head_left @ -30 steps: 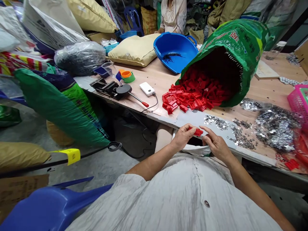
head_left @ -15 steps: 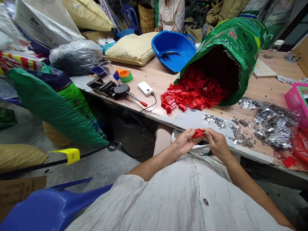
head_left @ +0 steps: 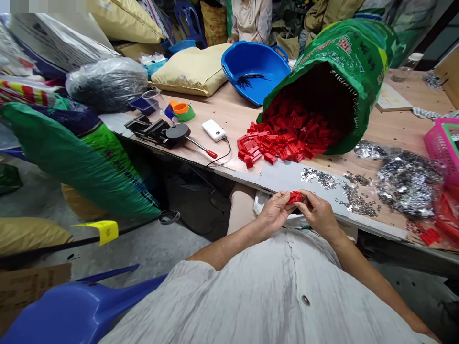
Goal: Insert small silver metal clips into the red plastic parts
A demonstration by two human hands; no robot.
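Between my two hands, just in front of the table's edge, is a small red plastic part (head_left: 294,196). My left hand (head_left: 274,212) pinches its left end between thumb and fingers. At its right end, my right hand (head_left: 319,213) has thumb and forefinger closed on it; whether a small metal piece is there too is hidden. Beyond my hands, a heap of similar red plastic parts (head_left: 265,143) spills from the mouth of a green sack (head_left: 353,52) lying on its side. Small silvery metal pieces (head_left: 358,200) are scattered right of my right hand.
On the table (head_left: 218,102) stand a black hand press with a red-tipped lever (head_left: 177,132), a white power bank (head_left: 214,130) with a cable, and a blue basin (head_left: 256,62). A clear bag of metal pieces (head_left: 407,184) and a pink basket (head_left: 439,148) are at right. Another person (head_left: 251,21) is behind.
My right thumb and fingers have shifted slightly on the red plastic part's right end. My left hand keeps its hold. The whole view has moved a little.
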